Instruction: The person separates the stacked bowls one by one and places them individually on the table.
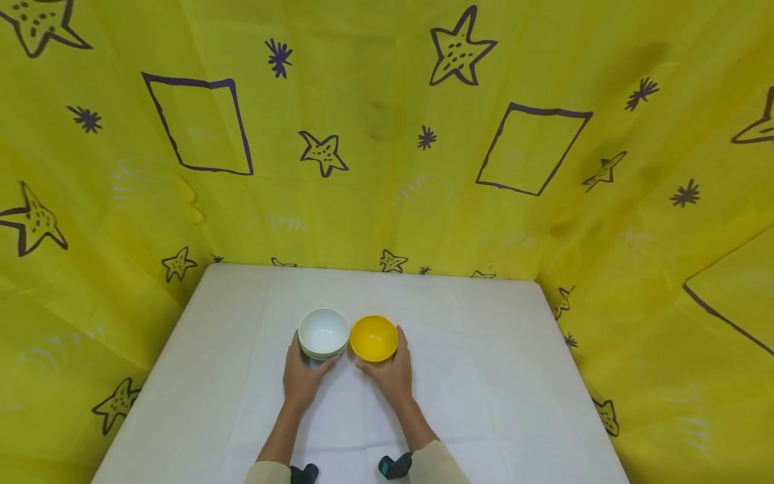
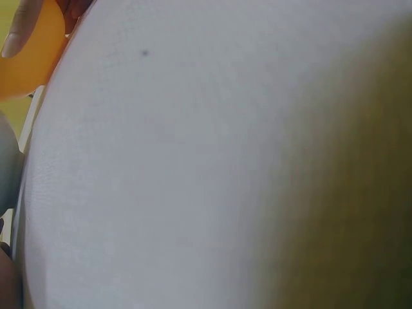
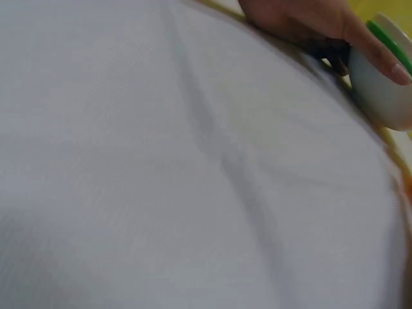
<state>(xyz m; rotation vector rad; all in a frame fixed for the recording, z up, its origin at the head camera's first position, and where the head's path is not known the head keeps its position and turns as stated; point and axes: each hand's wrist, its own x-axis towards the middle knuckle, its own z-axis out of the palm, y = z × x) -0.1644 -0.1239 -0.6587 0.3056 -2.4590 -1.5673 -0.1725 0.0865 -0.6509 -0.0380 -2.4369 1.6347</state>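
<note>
In the head view, a stack of white bowls (image 1: 324, 331) stands left of a yellow bowl (image 1: 374, 338), their rims nearly touching. My left hand (image 1: 300, 382) grips the stack from the near side, its thumb and fingers spread around it. The yellow bowl is held the same way by my right hand (image 1: 396, 380). A green band (image 3: 390, 46) shows between stacked rims in the right wrist view, where the left thumb lies along the outer wall. At the left wrist view's edge, right-hand fingers (image 2: 22, 29) press on the yellow bowl. The bowls' undersides are hidden.
The bowls are over a table with a white cloth (image 1: 484, 376), which has faint creases. Yellow curtains (image 1: 375, 202) printed with dark stars and outlined shapes hang behind and at both sides. Dark wrist devices (image 1: 395, 465) sit by the light sleeves (image 1: 437, 464).
</note>
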